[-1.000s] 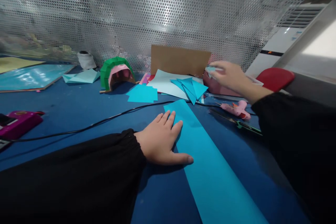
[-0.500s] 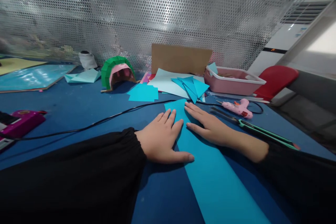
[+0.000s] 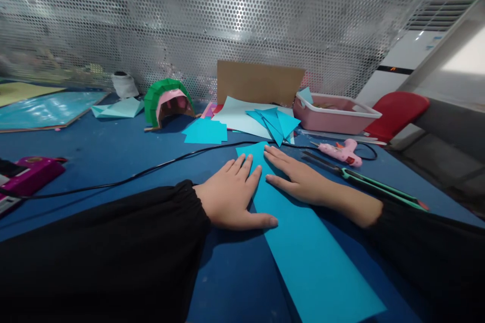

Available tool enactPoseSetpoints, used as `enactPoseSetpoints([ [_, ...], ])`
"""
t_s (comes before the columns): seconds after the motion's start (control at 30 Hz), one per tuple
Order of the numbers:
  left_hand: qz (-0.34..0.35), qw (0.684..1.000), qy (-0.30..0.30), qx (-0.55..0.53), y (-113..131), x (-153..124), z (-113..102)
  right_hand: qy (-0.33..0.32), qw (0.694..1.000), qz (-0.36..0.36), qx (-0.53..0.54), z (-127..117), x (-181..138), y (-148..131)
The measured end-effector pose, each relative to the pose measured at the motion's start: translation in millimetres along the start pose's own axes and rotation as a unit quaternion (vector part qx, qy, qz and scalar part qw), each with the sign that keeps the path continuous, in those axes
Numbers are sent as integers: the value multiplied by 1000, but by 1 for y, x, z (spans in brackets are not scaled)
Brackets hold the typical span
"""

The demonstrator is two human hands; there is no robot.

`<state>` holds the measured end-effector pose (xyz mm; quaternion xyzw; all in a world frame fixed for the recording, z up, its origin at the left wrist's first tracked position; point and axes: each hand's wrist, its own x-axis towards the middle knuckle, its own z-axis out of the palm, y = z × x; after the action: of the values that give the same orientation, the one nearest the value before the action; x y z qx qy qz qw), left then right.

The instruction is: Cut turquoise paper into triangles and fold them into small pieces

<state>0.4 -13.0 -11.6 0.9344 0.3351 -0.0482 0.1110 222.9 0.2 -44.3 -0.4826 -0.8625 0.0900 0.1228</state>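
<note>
L hand, centre frame: flat, palm down on the blue table, fingers stretched and close together, gripping nothing. Thumb tip lies across the L edge of the long cyan paper strip; fingertips sit just beside/on that edge near the strip's far end. R hand, just R of centre: also flat, palm down, fingers straight, nothing held, pressing on the strip's far end. The two hands are near each other, fingertips almost meeting; can't tell if they touch. Both arms in black sleeves.

Strip runs diagonally from centre frame to lower R, lying flat on the table.

Around:
- black cable crosses the table from mid L to just beyond the strip's far end.
- pink glue gun and green-handled scissors, R of the R hand, apart from it.
- pink tray, upper R of centre; red chair beyond it.
- cyan paper triangles stacked on a pale blue sheet, w/ a brown cardboard piece standing behind them against the perforated metal screen.
- cyan squares L of those.
- green-and-pink paper arch, upper L of centre.
- magenta device, far L edge.
</note>
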Motion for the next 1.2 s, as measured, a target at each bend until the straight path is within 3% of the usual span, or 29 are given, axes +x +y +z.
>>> enactPoseSetpoints([
  [0.23,1,1000,2,0,-1,-1,0,-31,1000,-2,-7,-9,-8,-9],
  [0.57,5,1000,-1,-9,-4,0,3,-61,997,-18,-39,-28,-59,-2],
  [0.93,2,1000,-5,-1,-1,0,-2,-25,992,-30,-122,-34,7,22],
  [1.2,1,1000,2,1,-2,0,0,34,986,9,-165,-25,30,31],
])
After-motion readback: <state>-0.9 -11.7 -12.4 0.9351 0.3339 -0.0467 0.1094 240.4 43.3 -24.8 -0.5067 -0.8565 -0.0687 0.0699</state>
